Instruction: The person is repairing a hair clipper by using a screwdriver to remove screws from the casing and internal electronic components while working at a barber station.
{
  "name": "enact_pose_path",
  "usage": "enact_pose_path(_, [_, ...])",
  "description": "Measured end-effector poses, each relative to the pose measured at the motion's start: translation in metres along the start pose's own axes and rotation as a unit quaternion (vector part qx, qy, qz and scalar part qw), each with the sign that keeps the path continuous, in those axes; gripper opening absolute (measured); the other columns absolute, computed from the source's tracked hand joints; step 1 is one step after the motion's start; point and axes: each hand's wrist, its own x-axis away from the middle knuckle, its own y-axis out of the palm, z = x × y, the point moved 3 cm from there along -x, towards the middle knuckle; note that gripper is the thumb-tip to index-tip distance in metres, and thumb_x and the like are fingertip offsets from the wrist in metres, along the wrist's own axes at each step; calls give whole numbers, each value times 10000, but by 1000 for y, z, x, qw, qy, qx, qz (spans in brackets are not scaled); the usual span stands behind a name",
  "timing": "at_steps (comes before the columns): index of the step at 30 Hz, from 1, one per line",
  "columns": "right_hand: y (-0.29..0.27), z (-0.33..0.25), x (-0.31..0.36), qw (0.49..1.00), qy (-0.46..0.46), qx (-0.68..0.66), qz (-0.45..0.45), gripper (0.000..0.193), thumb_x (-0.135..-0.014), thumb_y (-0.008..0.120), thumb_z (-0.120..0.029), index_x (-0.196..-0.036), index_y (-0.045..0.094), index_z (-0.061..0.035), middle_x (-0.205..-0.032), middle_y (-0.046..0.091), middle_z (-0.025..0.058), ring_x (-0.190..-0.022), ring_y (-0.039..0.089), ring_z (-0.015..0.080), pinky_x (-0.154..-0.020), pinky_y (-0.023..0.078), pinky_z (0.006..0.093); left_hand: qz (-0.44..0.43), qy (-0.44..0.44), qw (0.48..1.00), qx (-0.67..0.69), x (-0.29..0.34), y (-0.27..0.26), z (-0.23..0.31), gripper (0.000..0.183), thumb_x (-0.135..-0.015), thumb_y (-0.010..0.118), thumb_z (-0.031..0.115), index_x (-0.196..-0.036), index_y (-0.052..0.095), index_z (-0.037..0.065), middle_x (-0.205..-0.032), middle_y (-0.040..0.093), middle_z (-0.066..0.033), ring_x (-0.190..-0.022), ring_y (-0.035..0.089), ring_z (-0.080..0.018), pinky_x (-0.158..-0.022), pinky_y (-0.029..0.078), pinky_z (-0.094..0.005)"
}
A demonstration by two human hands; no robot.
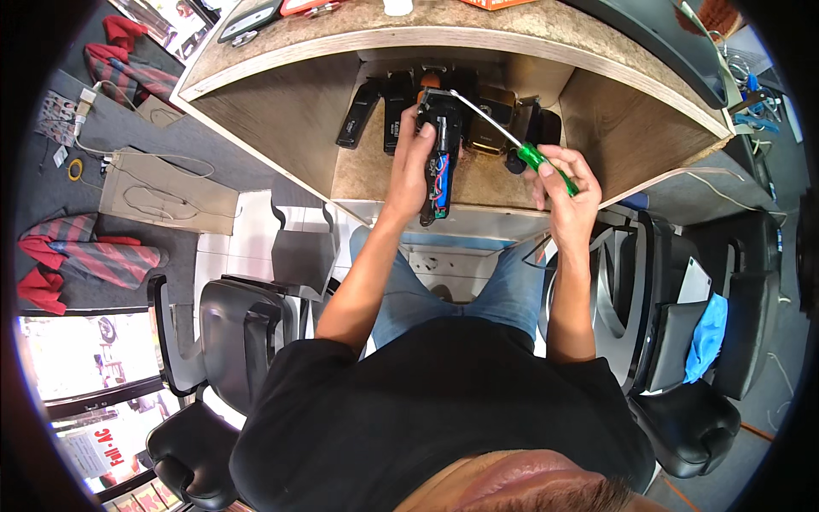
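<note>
My left hand [408, 175] is closed around a black hair clipper [439, 205] whose casing is opened. A blue battery and red and blue wires show inside it. My right hand [570, 188] grips a screwdriver [533, 156] by its green handle. The metal shaft slants up and left, and its tip is at the clipper's blade end; whether it touches a screw is too small to tell. Behind my hands, on the shelf, lie two dark clippers [358, 115], a gold-and-black device [490, 121] and other dark devices [539, 124].
The wooden shelf [358, 175] has side walls and a top board [444, 36] above my hands. Black padded chairs [243, 333] stand to the left, more chairs [682, 341] to the right, one with a blue cloth [706, 337]. A cable [162, 162] crosses a board at left.
</note>
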Motion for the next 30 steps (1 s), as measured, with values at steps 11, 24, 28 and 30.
enact_pose_path(11, [-11, -58, 46, 988, -4, 154, 32, 242, -983, 720, -60, -1210, 749, 20, -828, 729, 40, -603, 572, 22, -486, 443, 211, -46, 28, 999, -3, 0, 4, 0, 564, -931, 716, 10, -1428, 450, 25, -1094, 637, -49, -958, 624, -127, -870, 514, -293])
enact_pose_path(24, [-23, -54, 51, 984, 11, 176, 2, 247, -972, 719, -49, -1203, 753, 30, -820, 725, 56, -611, 605, 53, -490, 472, 222, -55, 11, 998, -38, 3, 9, 3, 633, -897, 695, 34, -1477, 444, 32, -1034, 669, -68, -923, 669, -154, -867, 522, -319])
enact_pose_path(28, [-23, -54, 51, 984, 11, 176, 2, 247, -971, 715, -43, -1203, 752, 33, -819, 721, 53, -606, 601, 53, -493, 472, 222, -67, 3, 997, -27, 2, 5, 0, 671, -914, 732, -15, -1500, 404, 2, -1103, 662, -71, -959, 657, -145, -880, 550, -322])
enact_pose_path(30, [-23, -54, 51, 985, 15, 171, 1, 246, -971, 716, -43, -1201, 752, 36, -811, 717, 47, -602, 598, 50, -492, 468, 221, -73, 1, 997, -23, 1, 5, -2, 682, -913, 732, -23, -1507, 398, 2, -1117, 662, -74, -971, 656, -145, -881, 548, -321])
